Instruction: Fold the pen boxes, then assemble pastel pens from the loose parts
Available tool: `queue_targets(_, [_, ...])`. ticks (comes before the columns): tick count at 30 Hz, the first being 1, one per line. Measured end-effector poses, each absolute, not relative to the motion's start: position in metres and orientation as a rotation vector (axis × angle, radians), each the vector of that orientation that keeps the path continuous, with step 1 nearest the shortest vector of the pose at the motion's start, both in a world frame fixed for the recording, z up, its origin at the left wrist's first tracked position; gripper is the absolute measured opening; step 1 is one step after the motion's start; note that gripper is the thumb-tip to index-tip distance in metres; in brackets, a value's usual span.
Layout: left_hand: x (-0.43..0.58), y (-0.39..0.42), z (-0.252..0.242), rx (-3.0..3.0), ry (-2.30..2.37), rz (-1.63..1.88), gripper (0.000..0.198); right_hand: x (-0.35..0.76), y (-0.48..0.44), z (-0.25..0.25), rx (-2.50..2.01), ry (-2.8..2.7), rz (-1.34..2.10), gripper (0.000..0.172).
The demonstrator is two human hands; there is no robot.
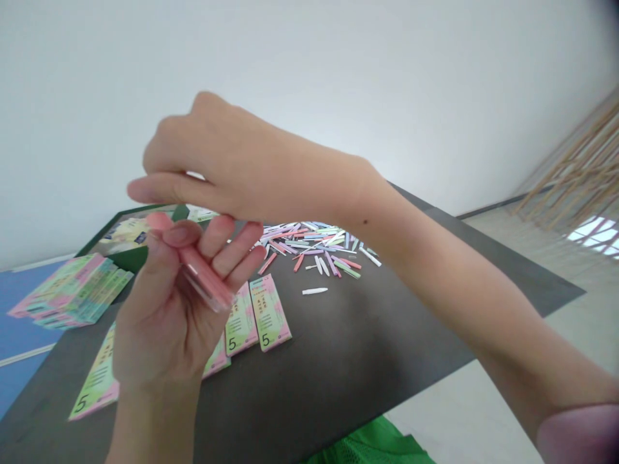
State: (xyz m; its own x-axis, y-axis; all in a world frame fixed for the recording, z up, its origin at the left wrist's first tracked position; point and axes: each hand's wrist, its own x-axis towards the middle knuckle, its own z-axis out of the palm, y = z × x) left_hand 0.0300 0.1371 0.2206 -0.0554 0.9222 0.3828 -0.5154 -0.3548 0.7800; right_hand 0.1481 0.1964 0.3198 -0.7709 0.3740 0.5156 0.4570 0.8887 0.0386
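Note:
My left hand (pixel 164 309) is raised above the dark table (pixel 367 361), fingers closed round a pink flat packet (pixel 206 274) with a clear sleeve. My right hand (pixel 207 154) reaches across from the right, just above the left hand, fingers curled together near the packet's top end; whether they grip anything I cannot make out. Under my left hand lie pink-and-green packets marked 5 (pixel 268 312) on the table.
A heap of several small pastel sticks (pixel 314 245) lies mid-table, with one white stick (pixel 314 291) apart. A stack of the same packets (pixel 72 293) sits at the left edge. An open green box (pixel 128 241) is behind it. Wooden rods (pixel 575 174) lean at right.

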Motion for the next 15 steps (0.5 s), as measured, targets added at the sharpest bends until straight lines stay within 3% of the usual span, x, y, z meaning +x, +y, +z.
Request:
queue_targets(3, [0.028, 0.134, 0.225, 1.086, 0.566, 1.694, 0.049, 0.156, 0.202, 0.324, -0.621, -2.391, -0.134, 0.045])
queue_targets(11, [0.024, 0.124, 0.243, 1.087, 0.618, 1.96, 0.039, 0.176, 0.227, 0.259, -0.464, -1.882, 0.766, 0.043])
queue_targets(13, [0.031, 0.126, 0.251, 0.982, 0.784, 1.985, 0.042, 0.176, 0.227, 0.246, -0.486, -1.898, 0.79, 0.047])
queue_targets(15, [0.037, 0.129, 0.255, 0.889, 0.898, 2.002, 0.046, 0.178, 0.22, 0.239, -0.527, -1.934, 0.605, 0.046])
